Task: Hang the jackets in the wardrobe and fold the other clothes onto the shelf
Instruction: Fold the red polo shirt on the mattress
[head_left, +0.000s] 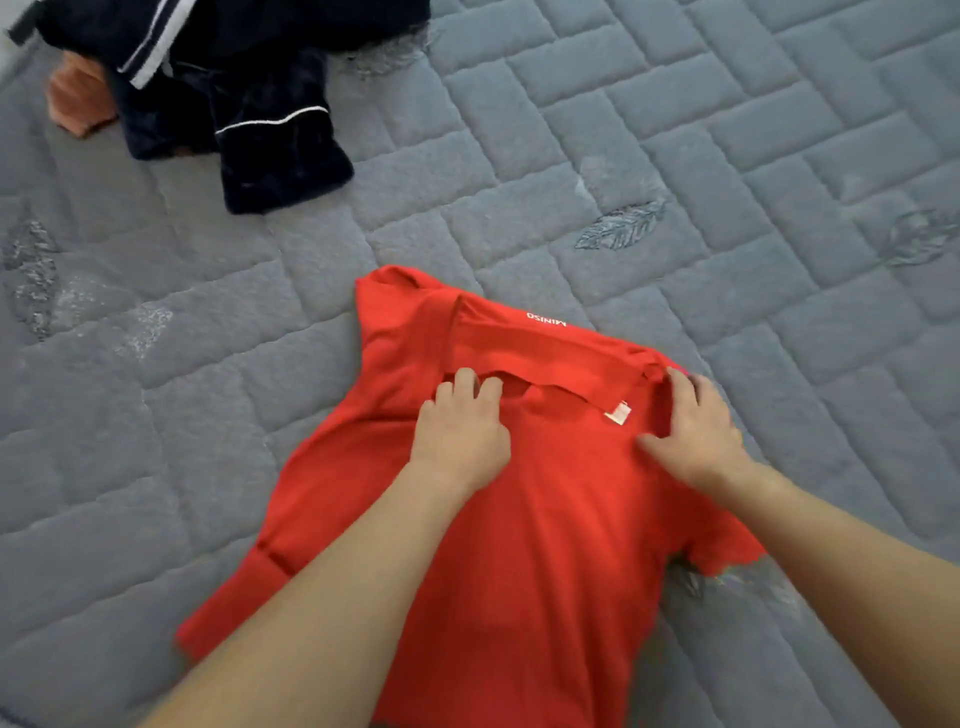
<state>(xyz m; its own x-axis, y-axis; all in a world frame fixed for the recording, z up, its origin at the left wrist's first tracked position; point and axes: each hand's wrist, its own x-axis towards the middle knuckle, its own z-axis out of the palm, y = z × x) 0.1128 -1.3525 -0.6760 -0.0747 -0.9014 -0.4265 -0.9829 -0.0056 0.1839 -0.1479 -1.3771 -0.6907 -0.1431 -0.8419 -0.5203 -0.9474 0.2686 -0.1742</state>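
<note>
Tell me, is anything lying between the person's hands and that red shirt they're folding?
No, nothing visible. Both the left hand and the right hand already rest directly on the red polo shirt, near its collar, on the grey quilted mattress. The dark navy garment pile lies well away at the far left.

Red polo shirt (519, 519) spread flat on the grey quilted mattress (727, 156), collar away from viewer, white tag showing at neck. Dark navy garments (249, 104) with white piping heaped at far left, an orange cloth (78, 98) partly beneath.
</note>
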